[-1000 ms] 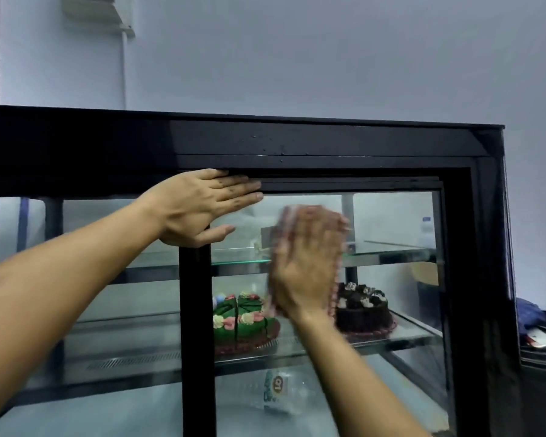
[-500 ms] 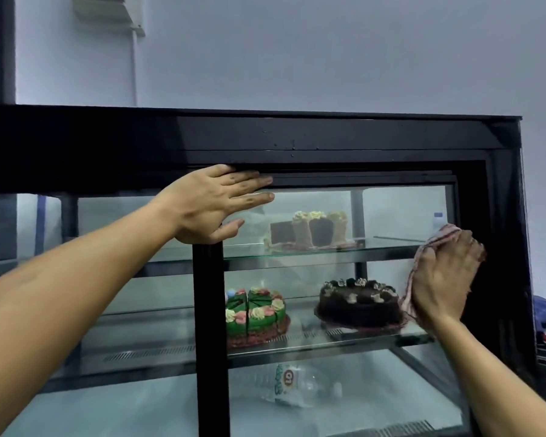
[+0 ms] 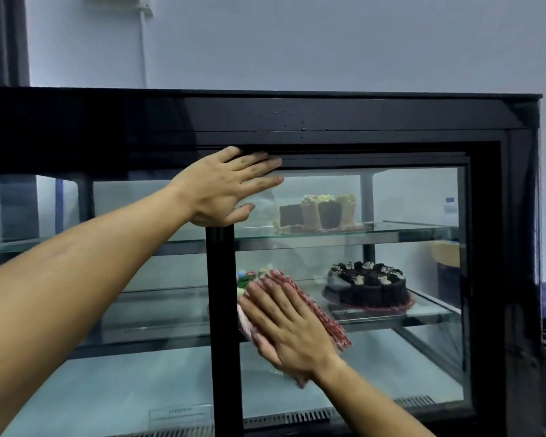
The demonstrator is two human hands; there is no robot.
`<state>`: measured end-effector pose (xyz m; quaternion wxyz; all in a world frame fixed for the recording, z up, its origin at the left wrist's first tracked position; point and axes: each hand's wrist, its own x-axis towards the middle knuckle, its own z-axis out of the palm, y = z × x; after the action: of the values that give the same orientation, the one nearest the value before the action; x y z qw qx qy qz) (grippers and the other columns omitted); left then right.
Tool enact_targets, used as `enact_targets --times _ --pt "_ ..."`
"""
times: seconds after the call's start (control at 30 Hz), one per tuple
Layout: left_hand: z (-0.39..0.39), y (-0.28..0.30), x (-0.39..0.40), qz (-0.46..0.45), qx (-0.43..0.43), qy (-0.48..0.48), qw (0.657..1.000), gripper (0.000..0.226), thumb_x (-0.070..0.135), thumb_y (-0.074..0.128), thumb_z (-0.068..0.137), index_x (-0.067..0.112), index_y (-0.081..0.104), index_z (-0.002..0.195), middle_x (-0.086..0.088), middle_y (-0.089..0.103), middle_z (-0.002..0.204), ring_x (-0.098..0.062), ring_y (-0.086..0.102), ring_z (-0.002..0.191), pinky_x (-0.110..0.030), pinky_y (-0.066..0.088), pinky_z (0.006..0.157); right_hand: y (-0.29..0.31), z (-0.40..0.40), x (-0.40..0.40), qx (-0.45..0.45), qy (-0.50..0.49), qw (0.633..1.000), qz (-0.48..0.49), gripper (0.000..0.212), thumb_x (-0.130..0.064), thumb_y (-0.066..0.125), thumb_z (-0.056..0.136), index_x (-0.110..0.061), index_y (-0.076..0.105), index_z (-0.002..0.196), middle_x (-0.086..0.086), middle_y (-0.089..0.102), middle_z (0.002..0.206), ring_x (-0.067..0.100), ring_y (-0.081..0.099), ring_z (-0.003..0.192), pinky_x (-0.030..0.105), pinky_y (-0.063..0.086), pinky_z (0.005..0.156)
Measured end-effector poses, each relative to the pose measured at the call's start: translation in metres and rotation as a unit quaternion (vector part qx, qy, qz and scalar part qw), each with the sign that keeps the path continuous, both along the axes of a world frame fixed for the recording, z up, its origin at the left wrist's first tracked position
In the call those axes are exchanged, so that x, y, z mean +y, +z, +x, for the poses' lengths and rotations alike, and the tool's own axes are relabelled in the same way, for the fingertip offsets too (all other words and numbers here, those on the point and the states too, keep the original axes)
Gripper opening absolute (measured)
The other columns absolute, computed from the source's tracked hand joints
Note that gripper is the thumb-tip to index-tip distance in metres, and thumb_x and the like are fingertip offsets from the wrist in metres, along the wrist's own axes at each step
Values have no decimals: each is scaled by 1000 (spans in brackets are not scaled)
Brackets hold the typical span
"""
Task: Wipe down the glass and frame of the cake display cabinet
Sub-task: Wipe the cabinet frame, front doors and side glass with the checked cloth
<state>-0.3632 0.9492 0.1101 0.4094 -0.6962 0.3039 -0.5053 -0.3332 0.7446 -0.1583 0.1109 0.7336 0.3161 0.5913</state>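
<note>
Your right hand [image 3: 292,334] lies flat, fingers straight, pressing a red-and-white checked cloth [image 3: 323,318] against the glass door [image 3: 423,197] of the display cabinet [image 3: 328,118]. The cloth shows above and to the right of that hand, and a corner hangs below the wrist. Your left hand [image 3: 226,189] is also open, palm on the glass, fingertips on the upper door rail, directly above the black centre post [image 3: 221,310] that stands just left of the cloth.

Behind the glass, a dark chocolate cake [image 3: 368,287] sits to the right of the cloth. A cut cake with cream piping [image 3: 320,214] stands on the shelf above. A green decorated cake [image 3: 246,279] is mostly hidden behind the cloth.

Hazards from this position:

- Cloth slip. The cloth is held by flat pressure only, not by a closed grip. If pressure drops during a stroke, the cloth can bunch or fall.
- Door movement. The panel appears to be a sliding door. A hard sideways stroke may shift it unless the left hand braces it.
- Fresh marks. The bare left palm rests on the glass and will probably leave prints. Wipe that zone last.
- Missed areas. The black frame [image 3: 486,279] at far right and the top rail show specks; glass strokes alone will not reach them.
</note>
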Motion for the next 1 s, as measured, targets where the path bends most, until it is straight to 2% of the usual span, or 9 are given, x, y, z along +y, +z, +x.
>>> enact_targets --times 0.13,0.23,0.37,0.43,0.53,0.63,0.7,0.87,1.0 --pt "-3 0 -2 -2 2 -8 1000 71 53 13 100 27 15 166 -3 9 172 -25 21 158 -45 26 118 31 7 -18 -27 -9 997 -76 67 -44 47 101 -25 31 163 9 24 171 32 20 159 52 29 125" --pt "-3 -1 -5 -24 7 -15 1000 70 52 20 99 26 27 164 -3 18 171 -24 29 155 -46 30 114 83 8 -22 -18 -18 994 106 64 -43 43 105 -18 31 163 16 24 170 37 19 158 57 22 127" --pt "-1 -5 -11 -30 4 -1 1000 73 49 26 95 20 33 161 -9 24 170 -31 31 154 -48 35 112 98 19 -80 -15 -58 971 230 64 -45 30 107 -18 22 165 14 15 172 36 15 160 54 13 129" --pt "0 -2 -13 17 7 0 1000 74 51 18 97 23 17 166 -8 11 173 -30 14 159 -48 27 122 91 28 -148 -3 -93 914 394 67 -45 17 107 -13 14 166 17 8 173 39 7 160 58 7 129" --pt "10 3 -15 89 19 10 996 69 57 1 100 36 -8 164 0 -7 173 -25 -8 160 -47 1 130 75 28 -216 43 -83 772 629 78 -48 10 102 0 10 164 24 6 171 45 4 159 58 2 128" --pt "13 5 -17 88 31 9 996 66 57 -3 100 38 -16 162 1 -13 171 -23 -12 159 -47 0 130 75 27 -184 33 -80 727 681 73 -42 17 104 1 13 163 27 8 170 47 6 158 57 0 129" --pt "13 5 -17 81 31 8 996 65 57 -3 101 37 -18 162 1 -15 171 -23 -12 159 -47 0 130 85 25 -133 24 -74 752 655 72 -42 16 107 1 9 164 25 3 172 43 2 159 56 0 129" --pt "10 2 -18 59 38 9 998 69 56 -3 101 31 -14 164 2 -13 171 -21 -9 160 -45 1 130 90 4 4 32 -59 943 325 65 -42 24 109 -10 15 166 20 2 173 40 3 160 56 0 129" --pt "10 -2 -20 36 42 11 998 70 57 -3 100 31 -13 164 4 -12 171 -20 -7 160 -45 0 130 8 1 32 17 -6 982 188 59 -40 42 107 -26 32 163 13 14 173 34 10 161 54 9 130"
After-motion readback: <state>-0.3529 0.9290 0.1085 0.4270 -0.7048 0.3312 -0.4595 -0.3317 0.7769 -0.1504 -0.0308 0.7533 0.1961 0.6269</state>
